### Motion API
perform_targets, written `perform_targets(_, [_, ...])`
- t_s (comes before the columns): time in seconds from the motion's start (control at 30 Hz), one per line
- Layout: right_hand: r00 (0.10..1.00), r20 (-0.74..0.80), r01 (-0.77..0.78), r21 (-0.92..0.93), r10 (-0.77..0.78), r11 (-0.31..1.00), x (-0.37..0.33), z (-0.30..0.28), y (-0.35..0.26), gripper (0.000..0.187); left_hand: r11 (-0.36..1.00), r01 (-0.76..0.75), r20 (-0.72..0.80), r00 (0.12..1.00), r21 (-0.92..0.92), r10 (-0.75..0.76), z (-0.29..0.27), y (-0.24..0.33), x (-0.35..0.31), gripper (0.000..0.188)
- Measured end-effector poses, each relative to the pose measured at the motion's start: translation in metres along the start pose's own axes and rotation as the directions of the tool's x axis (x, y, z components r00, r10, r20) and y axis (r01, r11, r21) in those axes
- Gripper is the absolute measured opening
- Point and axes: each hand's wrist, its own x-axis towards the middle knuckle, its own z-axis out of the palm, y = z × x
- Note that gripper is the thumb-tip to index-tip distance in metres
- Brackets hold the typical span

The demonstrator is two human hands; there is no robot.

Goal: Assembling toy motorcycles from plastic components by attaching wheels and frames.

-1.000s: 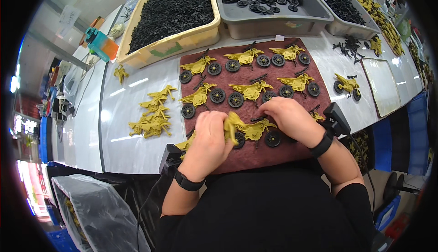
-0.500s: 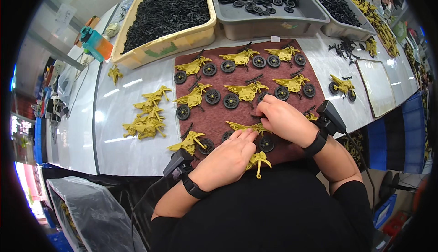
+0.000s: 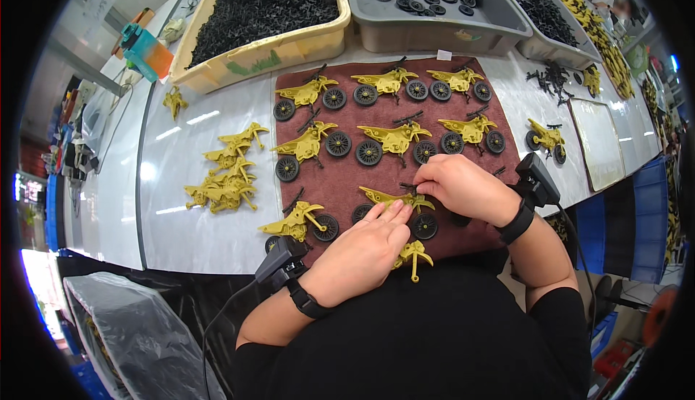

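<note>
My left hand lies with its fingers stretched together over a yellow toy motorcycle body, holding it down on the maroon cloth. At the body's front end, my right hand pinches a small black handlebar; its fingertips partly cover it. A black spoked wheel rests just below the body. Closer to me is another yellow motorcycle body, partly under my left hand. Left of my hands, one more yellow body lies beside black wheels. Whatever sits beneath my right palm is mostly hidden.
Two rows of yellow motorcycles with wheels and handlebars lie beyond my hands. A pile of yellow bodies is at left. Behind stand a cream bin of black parts and a grey bin of wheels. A teal-orange bottle stands far left.
The view has shifted slightly. My right hand has moved a little right, bringing the handlebar against the yellow body's front end and covering a body that showed beside it. My left hand stays on the body.
</note>
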Motion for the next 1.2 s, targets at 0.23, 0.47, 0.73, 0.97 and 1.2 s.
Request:
perform_targets(0.23, [1.000,0.017,0.012,-0.185,-0.009,0.983,-0.001,0.003,-0.006,0.007,1.000,0.013,0.014,1.000,0.025,-0.014,0.001,0.004,0.001,0.025])
perform_targets(0.47, [0.995,-0.059,0.034,-0.602,-0.086,0.798,0.005,0.024,-0.028,0.010,0.999,0.039,0.007,0.999,0.031,-0.039,0.001,0.007,0.003,0.020])
perform_targets(0.73, [0.994,-0.102,-0.012,-0.328,-0.023,0.945,0.000,0.016,-0.017,0.008,0.998,0.037,-0.022,0.999,0.055,-0.036,0.004,0.007,0.002,0.019])
perform_targets(0.97, [0.997,-0.069,-0.023,-0.028,0.022,0.999,-0.001,0.005,-0.005,0.010,0.994,0.054,0.012,0.998,0.096,-0.055,0.006,0.011,-0.001,0.014])
perform_targets(1.2, [0.991,-0.061,-0.115,0.025,0.117,0.993,0.004,0.008,-0.006,0.012,0.992,0.058,0.021,0.998,0.111,-0.061,0.006,0.012,-0.002,0.010])
